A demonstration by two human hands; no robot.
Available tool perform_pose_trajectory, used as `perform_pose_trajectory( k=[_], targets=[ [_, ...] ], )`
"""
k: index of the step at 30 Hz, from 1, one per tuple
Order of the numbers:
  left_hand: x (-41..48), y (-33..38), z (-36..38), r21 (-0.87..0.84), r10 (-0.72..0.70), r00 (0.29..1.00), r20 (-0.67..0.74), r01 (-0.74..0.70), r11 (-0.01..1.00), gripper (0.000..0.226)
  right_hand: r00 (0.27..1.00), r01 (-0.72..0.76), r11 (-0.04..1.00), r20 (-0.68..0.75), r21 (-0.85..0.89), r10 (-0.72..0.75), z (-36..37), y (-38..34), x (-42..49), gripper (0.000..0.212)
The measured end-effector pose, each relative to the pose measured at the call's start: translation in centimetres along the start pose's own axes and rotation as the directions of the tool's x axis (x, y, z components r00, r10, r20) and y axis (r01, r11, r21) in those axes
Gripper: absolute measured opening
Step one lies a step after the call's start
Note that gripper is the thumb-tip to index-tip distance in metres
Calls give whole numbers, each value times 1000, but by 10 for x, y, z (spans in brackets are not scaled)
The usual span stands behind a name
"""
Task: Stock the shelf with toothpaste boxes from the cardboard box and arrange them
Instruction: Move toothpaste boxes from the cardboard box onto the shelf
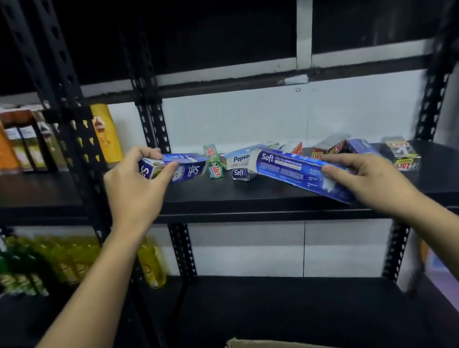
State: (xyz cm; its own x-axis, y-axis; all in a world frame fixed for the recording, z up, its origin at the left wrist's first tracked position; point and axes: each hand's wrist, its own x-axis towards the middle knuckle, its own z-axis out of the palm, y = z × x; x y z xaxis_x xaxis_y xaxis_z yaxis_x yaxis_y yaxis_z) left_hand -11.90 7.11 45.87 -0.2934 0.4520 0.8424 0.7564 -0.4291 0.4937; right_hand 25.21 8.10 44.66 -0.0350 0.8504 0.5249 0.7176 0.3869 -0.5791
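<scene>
Your left hand [134, 185] gripped one Safi box [175, 167] at nine o'clock, your right hand [367, 177] another Safi box [294, 168] at three; squaring both along the shelf [225, 200] edge looked wise.

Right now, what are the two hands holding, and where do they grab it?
Left hand grips a blue Safi box by its near end. Right hand grips a longer blue Safi box at its near end.

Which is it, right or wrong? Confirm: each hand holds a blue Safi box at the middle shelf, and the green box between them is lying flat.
Wrong in one respect. In the head view the green box stands upright on the shelf, not flat. The rest holds: the left hand and the right hand each hold a blue Safi box.
</scene>
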Motion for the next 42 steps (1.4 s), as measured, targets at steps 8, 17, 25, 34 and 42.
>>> perform_pose_trajectory(
  k=[8,17,25,34,42],
  targets=[
    [-3,-64,88,202,-220,949,226,175,964,27,962,-242,942,-74,232,265,1,19,19,16],
    [12,-62,113,439,-400,843,360,225,870,48,912,-359,887,-94,290,399,15,31,41,13],
    [5,4,166,202,241,845,477,-373,906,46,910,-334,888,-139,316,392,19,39,59,35],
    [-3,29,237,145,166,565,808,-464,874,54,948,-313,946,-30,79,316,31,40,64,41],
    [-10,28,233,62,298,654,695,-468,882,44,967,-106,963,200,-246,158,31,46,69,74]
  ],
)
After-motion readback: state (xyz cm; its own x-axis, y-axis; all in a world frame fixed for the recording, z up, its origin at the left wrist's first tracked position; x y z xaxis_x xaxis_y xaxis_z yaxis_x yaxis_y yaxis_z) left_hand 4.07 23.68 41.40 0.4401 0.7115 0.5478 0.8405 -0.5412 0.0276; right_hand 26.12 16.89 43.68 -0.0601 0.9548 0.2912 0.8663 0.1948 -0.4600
